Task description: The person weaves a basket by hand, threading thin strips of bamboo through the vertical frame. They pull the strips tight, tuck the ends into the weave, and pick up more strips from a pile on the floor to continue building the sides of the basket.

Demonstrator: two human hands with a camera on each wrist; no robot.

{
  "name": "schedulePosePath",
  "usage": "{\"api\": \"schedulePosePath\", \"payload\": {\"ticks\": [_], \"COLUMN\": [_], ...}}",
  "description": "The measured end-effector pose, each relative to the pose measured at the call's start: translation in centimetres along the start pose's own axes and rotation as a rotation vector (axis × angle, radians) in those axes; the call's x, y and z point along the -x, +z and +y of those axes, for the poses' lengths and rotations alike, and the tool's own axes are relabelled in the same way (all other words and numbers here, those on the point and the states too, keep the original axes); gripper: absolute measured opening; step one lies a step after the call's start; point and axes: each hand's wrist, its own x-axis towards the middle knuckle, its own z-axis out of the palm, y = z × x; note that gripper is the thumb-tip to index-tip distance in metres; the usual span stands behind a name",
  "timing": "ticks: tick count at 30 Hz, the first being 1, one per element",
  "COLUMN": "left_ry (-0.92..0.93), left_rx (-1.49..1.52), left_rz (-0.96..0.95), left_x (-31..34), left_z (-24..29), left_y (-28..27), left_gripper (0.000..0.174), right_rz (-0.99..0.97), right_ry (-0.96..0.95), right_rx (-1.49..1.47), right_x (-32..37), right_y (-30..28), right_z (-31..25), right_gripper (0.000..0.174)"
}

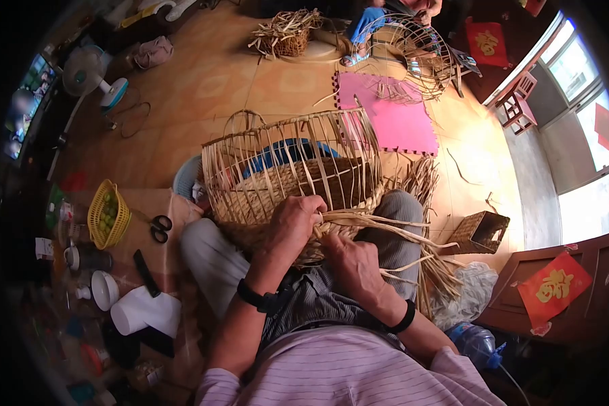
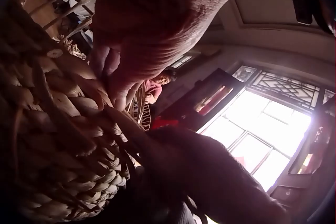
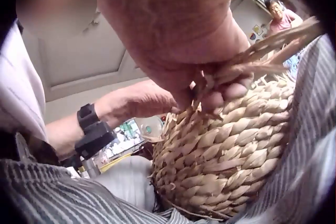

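A half-woven basket (image 1: pixel 267 191) of dried plant strips rests between the person's knees, its bare ribs slanting away above the braided wall. The left hand (image 1: pixel 294 220) curls its fingers on the near edge of the weave, pinching a strip there. Just right of it, the right hand (image 1: pixel 355 262) grips a strip between thumb and curled fingers, close against the wall. Long loose strips (image 1: pixel 379 222) trail rightward from between the hands over the thigh. In the right wrist view the thick braided wall (image 3: pixel 226 150) lies right below the right hand's fingertips. Something blue (image 1: pixel 287 152) shows inside the basket.
A bundle of strips (image 1: pixel 423 183) lies by the right leg, near a small woven box (image 1: pixel 482 232). At left, a low table holds scissors (image 1: pixel 160 229) and a yellow basket (image 1: pixel 108 216) of green fruit. Ahead are a pink mat (image 1: pixel 386 115) and another person's legs (image 1: pixel 363 30).
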Motion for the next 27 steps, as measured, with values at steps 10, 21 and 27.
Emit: {"api": "schedulePosePath", "payload": {"ticks": [10, 21, 27], "left_ry": [0.106, 0.158, 0.103], "left_rx": [-0.067, -0.037, -0.190], "left_rz": [-0.107, 0.144, 0.231], "left_x": [1.4, 3.5, 3.4], "left_z": [-0.1, -0.1, 0.9], "left_y": [-0.6, 2.6, 2.5], "left_gripper": [0.026, 0.034, 0.024], "right_rz": [-0.431, -0.312, -0.086], "right_ry": [0.478, 0.392, 0.205], "right_rx": [-0.903, -1.505, -1.886], "right_x": [1.7, -1.0, 0.0], "right_y": [-5.1, -10.0, -7.9], "right_z": [3.9, 1.7, 7.1], "right_gripper": [0.027, 0.039, 0.033]}}
